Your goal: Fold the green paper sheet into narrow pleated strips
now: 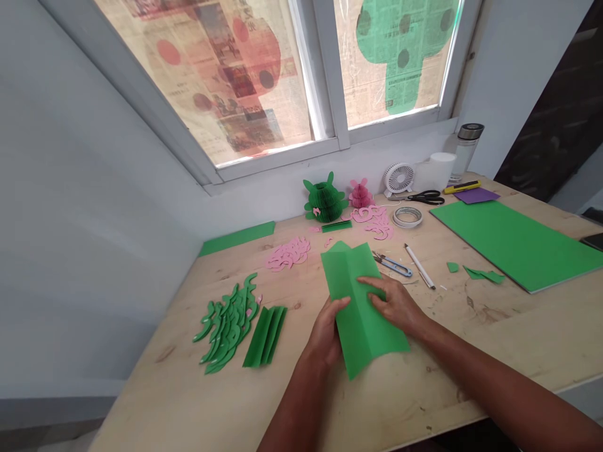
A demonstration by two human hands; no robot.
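Observation:
A sheet of green paper with a lengthwise crease is tilted in front of me, just above the table. My left hand grips its left edge, thumb on the front and the other fingers hidden behind. On the right side, my right hand holds the sheet, with two digits lying on its front near the crease; its remaining fingers are out of sight. Left of the sheet lies a pleated green paper piece, beside a pile of curved green cutouts.
Beyond the sheet are pink cutouts, blue thread snips and a white pen. Green and pink honeycomb paper figures stand by the wall. Tape, scissors, a fan and green sheets sit to the right.

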